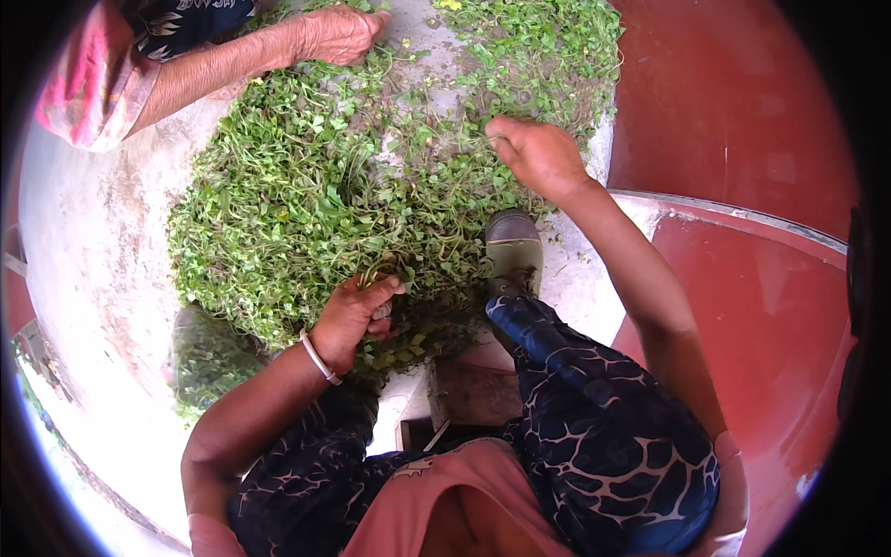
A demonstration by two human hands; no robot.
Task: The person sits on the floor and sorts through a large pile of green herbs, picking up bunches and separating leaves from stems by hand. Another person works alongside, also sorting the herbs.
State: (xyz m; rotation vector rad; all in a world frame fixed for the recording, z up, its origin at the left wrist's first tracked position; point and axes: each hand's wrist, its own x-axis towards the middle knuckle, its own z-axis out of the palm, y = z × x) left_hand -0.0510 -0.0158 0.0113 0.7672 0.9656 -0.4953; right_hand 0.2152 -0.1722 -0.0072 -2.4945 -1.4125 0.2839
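A broad heap of leafy green herb stems (297, 204) lies spread on the pale ground in front of me. My left hand (357, 311) is closed around a few of these stems at the heap's near edge, thumb on top; a white bracelet (319, 357) circles the wrist. Farther off and to the right, my right hand (538, 158) hovers low over a thinner scatter of greens. Its thumb and fingers are pinched together, and whatever sits between them is too small to make out.
Another person's hand (343, 35) reaches over the far left of the heap from a pink sleeve (97, 88). My boot (514, 246) stands at the heap's near right. Between my legs is a wooden stool (473, 392). Red flooring (733, 102) borders the right side.
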